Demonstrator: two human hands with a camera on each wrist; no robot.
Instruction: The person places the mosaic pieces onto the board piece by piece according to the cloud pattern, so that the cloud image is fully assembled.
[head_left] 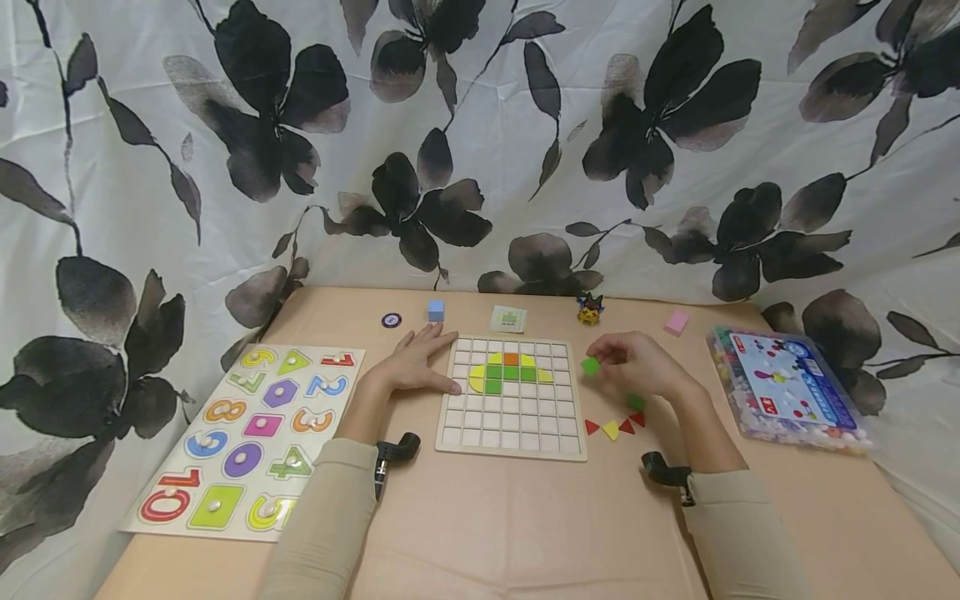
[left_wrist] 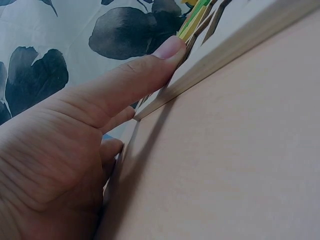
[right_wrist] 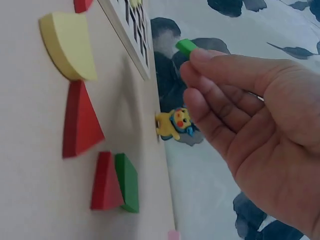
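Between thumb and fingertips, my right hand pinches a small green square tile, held just off the right edge of a white grid board. The right wrist view shows this green tile raised above the table. My left hand rests at the board's left side, fingers extended, with its thumb on the edge. Green tiles, an orange tile and rounded yellow pieces sit in the grid. Beside the board lie red triangles, a yellow quarter-round piece and another green tile.
A number-and-shape puzzle board lies at left, partly under the left forearm. At right stands a clear box of colorful pieces. Along the back are a round token, blue cube, pattern card, yellow figurine and pink block.
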